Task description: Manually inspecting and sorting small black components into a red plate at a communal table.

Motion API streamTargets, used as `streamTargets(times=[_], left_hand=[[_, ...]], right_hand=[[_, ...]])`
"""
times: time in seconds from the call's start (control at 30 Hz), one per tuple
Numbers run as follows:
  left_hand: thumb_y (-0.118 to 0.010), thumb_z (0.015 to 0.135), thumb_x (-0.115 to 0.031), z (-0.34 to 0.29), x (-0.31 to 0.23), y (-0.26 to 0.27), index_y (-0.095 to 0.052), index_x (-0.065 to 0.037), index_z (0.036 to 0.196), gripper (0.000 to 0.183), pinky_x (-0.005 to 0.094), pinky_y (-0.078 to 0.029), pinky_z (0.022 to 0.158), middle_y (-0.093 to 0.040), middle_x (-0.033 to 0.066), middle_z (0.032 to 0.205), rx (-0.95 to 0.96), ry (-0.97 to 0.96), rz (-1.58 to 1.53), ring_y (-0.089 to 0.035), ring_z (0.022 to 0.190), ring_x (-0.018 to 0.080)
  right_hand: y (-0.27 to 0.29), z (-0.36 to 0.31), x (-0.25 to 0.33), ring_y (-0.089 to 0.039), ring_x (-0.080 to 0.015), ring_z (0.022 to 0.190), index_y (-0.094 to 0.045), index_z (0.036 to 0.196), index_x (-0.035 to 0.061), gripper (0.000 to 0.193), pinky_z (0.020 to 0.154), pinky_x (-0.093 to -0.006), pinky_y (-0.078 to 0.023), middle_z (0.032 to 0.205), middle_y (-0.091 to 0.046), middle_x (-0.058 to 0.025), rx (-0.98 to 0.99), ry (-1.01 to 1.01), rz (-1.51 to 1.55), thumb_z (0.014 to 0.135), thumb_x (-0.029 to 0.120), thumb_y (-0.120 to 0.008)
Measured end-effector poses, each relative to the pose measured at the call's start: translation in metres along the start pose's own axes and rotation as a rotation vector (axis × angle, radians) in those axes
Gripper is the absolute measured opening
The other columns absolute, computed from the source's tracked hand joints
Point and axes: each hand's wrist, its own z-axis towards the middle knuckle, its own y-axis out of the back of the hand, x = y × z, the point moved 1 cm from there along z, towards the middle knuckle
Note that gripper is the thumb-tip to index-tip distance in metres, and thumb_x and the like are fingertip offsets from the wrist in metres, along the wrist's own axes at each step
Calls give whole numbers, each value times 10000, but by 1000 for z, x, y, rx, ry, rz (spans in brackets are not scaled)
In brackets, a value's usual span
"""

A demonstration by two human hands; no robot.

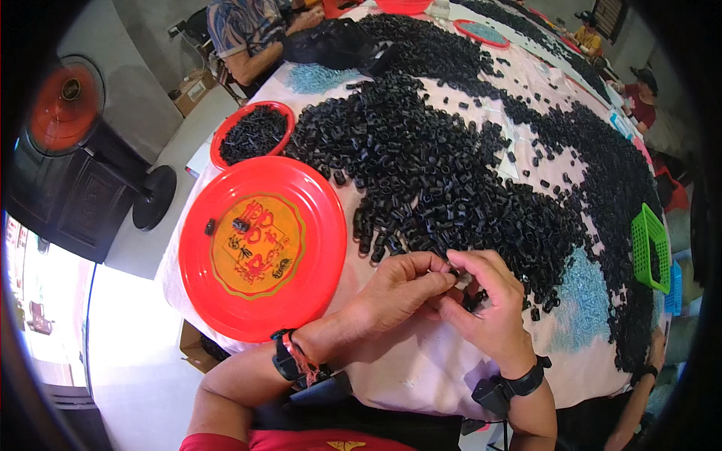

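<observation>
My left hand (pixel 402 293) and my right hand (pixel 490 304) meet at the near edge of a heap of small black cylindrical parts (pixel 429 165). The fingertips of both are pinched together around a small black part (pixel 454 273), mostly hidden by the fingers. Under the right fingers more dark parts show, and I cannot tell whether they are held or lie on the cloth. Left of my left hand is a round red plastic tray (pixel 320 218) with a yellow-orange printed centre. Two small black parts (pixel 241 225) sit on it, apart from each other.
Behind the tray stands a red bowl (pixel 218 143) of thin black pieces. Pale blue small pieces (pixel 583 301) lie in a patch at the right. Further right is a green basket (pixel 648 244). Other people (pixel 248 45) sit around the cloth-covered table. A fan (pixel 71 105) stands at the left.
</observation>
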Motion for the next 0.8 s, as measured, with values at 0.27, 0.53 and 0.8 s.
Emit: streamTargets(times=[0.27,0.53,0.8], left_hand=[[-596,1062,-147,-3,-3,-6,-662,-22,1215,209,280,-554,872,-715,56,1106,-8,53,2,-677,987,120],[-521,1107,-245,-2,8,9,-659,18,1259,334,286,-552,869,-717,78,1152,151,106,62,-672,995,126],[-493,1121,-245,-4,10,3,-687,5,1210,329,271,-534,841,-726,47,1057,104,106,68,-653,954,99]], right_hand=[[-3,2,-8,-641,-284,966,-715,1238,14,582,805,-367,-553,1102,-680,-121,-21,190,-117,671,6,-842],[1,0,-13,-651,-307,898,-723,1140,14,470,756,-382,-557,1044,-674,-126,28,198,-163,683,21,-832],[2,2,-16,-662,-312,858,-697,1092,-2,436,738,-389,-561,984,-668,-132,61,249,-207,677,17,-829]])
